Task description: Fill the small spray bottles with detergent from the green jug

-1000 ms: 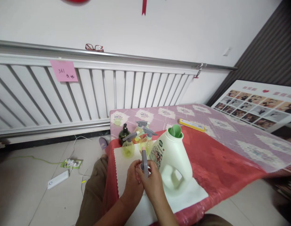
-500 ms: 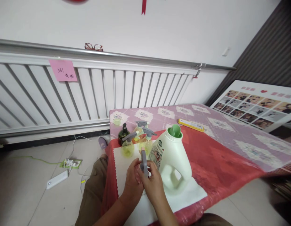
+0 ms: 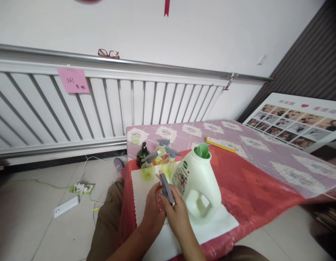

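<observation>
Between my hands is a spray bottle with a grey trigger head (image 3: 167, 187). My left hand (image 3: 152, 206) wraps round its pinkish clear body, which is mostly hidden. The fingers of my right hand (image 3: 176, 209) close round the base of the trigger head. Just beyond, several clear spray bottles with grey heads stand together, among them one with yellow liquid (image 3: 147, 172) at the left. A dark pump bottle (image 3: 142, 155) is behind that one. To the right of my hands stands a large pale green jug (image 3: 208, 177) with a green cap (image 3: 202, 150) in its mouth.
A white cloth (image 3: 222, 225) lies on a red plastic sheet (image 3: 246, 181) over the patterned table cover (image 3: 293, 170). Farther back are a yellow-edged flat case (image 3: 220, 144) and a small green lid (image 3: 135, 140). A white radiator (image 3: 146, 101) runs along the wall.
The grey trigger head has turned in my hands: its nozzle end points more to the left, its rear more to the right. The standing bottles and the jug have not moved.
</observation>
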The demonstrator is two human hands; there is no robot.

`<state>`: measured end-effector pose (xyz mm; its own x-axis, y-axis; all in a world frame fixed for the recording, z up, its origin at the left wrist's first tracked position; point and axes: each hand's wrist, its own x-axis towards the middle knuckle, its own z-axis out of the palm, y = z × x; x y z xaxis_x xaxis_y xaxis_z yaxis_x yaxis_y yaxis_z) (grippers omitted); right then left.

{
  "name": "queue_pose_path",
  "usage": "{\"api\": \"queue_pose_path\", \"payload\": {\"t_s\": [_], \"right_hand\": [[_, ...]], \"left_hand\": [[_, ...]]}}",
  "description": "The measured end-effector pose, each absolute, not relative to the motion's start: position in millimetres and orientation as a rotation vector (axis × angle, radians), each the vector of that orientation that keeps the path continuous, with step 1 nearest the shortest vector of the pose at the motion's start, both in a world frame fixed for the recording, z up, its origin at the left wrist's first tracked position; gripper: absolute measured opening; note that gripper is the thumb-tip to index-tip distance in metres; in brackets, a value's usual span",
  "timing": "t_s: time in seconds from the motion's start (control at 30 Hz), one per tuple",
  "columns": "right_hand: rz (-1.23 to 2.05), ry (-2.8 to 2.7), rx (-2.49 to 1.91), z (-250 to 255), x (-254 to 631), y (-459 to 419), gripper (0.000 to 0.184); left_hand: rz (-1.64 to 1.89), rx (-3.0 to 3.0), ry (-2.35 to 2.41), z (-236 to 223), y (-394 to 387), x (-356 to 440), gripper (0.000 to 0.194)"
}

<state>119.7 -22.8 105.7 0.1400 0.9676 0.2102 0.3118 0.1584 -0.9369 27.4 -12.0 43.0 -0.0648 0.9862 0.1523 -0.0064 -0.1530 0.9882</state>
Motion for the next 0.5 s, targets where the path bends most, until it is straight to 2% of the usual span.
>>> {"api": "queue_pose_path", "payload": {"t_s": [0.13,0.33,0.5], "right_hand": [[0.703,-1.338,-1.448,101,118,-20,0.014],[0.670,-1.198,-1.588,94,111,-13,0.020],[0.733,-1.193,-1.571,97,112,-16,0.021]], "left_hand": [[1.363,1.294,1.204,45,-13,27,0.051],[1.360,1.304,1.210,41,-13,27,0.061],[1.337,1.326,1.204,40,-10,26,0.059]]}}
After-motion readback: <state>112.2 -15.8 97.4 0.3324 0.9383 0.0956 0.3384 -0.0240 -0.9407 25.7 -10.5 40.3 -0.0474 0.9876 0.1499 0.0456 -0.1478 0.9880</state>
